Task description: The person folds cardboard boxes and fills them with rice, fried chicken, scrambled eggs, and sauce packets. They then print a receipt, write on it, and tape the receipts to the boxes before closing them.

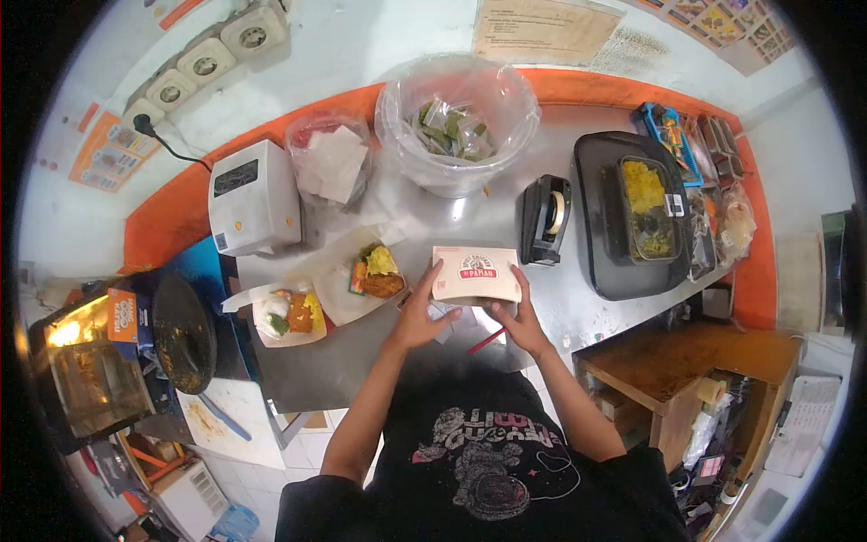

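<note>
Between my two hands is a closed white cardboard food box (476, 262) with a red printed logo on its lid. My left hand (422, 318) grips its left side, and my right hand (521, 318) grips the right side. Just left of my left hand, an open food box (339, 303) holds fried food with yellow and green toppings. Beside it sits a second open box (278, 340) with rice, a fried piece and greens. A red pen-like stick (486, 341) lies on the counter below the closed box.
A tape dispenser (545, 221) stands to the right, near a black tray (596, 262) bearing a clear container (648, 212) of yellow food. Behind are a large lined bin (456, 167) with leafy packets, a bag of papers (330, 163) and a white label printer (256, 200).
</note>
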`<control>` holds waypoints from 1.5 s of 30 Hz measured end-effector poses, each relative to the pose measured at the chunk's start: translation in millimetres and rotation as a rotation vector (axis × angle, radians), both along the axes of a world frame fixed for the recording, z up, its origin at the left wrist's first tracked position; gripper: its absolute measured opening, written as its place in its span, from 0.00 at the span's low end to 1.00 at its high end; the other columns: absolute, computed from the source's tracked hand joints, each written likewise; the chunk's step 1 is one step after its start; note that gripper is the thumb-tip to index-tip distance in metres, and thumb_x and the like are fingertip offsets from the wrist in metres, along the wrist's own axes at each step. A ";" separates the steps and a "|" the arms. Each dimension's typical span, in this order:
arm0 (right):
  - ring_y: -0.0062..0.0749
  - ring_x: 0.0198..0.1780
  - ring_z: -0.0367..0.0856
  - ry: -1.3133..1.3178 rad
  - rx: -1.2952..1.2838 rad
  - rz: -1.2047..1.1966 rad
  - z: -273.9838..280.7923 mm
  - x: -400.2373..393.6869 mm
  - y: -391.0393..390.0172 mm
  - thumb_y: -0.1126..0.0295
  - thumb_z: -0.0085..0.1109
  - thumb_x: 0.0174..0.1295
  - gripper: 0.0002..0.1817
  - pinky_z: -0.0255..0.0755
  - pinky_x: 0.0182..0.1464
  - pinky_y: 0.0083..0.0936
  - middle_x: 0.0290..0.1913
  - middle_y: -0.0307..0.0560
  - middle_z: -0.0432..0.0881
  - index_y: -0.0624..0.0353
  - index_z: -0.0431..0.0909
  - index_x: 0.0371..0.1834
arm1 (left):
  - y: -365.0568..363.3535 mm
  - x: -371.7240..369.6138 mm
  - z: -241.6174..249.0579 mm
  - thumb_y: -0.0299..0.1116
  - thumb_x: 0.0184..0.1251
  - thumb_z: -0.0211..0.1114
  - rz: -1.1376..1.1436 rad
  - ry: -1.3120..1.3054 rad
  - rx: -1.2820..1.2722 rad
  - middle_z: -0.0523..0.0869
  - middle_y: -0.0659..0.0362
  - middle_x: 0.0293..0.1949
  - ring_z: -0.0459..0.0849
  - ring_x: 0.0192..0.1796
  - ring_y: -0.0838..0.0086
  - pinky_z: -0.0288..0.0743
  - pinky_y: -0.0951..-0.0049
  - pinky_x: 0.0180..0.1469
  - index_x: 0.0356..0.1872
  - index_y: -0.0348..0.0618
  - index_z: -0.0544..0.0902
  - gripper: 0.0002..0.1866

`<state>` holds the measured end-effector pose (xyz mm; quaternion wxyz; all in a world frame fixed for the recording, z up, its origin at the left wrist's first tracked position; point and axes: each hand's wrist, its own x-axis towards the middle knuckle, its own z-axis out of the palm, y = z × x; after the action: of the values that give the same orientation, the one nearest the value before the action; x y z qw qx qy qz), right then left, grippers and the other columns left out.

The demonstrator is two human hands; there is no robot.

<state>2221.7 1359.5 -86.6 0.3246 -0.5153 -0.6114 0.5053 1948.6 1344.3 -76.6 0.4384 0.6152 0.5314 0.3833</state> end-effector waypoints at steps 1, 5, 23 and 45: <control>0.62 0.86 0.54 -0.179 0.116 0.024 -7.1 4.1 -2.4 0.56 0.71 0.73 0.51 0.47 0.86 0.51 0.86 0.63 0.56 0.55 0.47 0.90 | -4.7 -0.9 2.2 0.39 0.69 0.78 -0.024 0.105 0.002 0.60 0.38 0.84 0.58 0.87 0.47 0.57 0.52 0.85 0.88 0.45 0.55 0.51; 0.60 0.88 0.50 -0.124 0.141 0.264 -7.8 29.4 2.4 0.59 0.69 0.73 0.52 0.47 0.87 0.47 0.88 0.66 0.52 0.57 0.44 0.91 | -15.4 -10.9 -14.2 0.43 0.71 0.76 -0.147 0.137 -0.011 0.50 0.39 0.88 0.48 0.90 0.46 0.51 0.50 0.87 0.90 0.49 0.48 0.55; 0.69 0.80 0.66 -0.553 0.401 0.314 12.4 29.6 29.9 0.64 0.72 0.69 0.38 0.71 0.75 0.48 0.86 0.69 0.55 0.47 0.71 0.83 | 65.0 15.7 24.7 0.39 0.56 0.80 -0.476 0.650 0.392 0.60 0.36 0.83 0.60 0.84 0.38 0.53 0.42 0.85 0.66 0.46 0.79 0.34; 0.51 0.46 0.86 -0.810 0.224 -0.479 -8.3 65.4 64.7 0.64 0.72 0.68 0.14 0.79 0.51 0.38 0.46 0.62 0.85 0.68 0.89 0.37 | 82.2 39.4 2.0 0.38 0.42 0.83 -0.334 0.574 0.213 0.69 0.42 0.75 0.68 0.76 0.43 0.59 0.43 0.77 0.58 0.47 0.76 0.37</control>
<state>2287.1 1424.1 -94.9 0.2211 -0.7587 -0.6035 0.1061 1988.0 1426.4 -74.6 0.2612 0.8187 0.4821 0.1707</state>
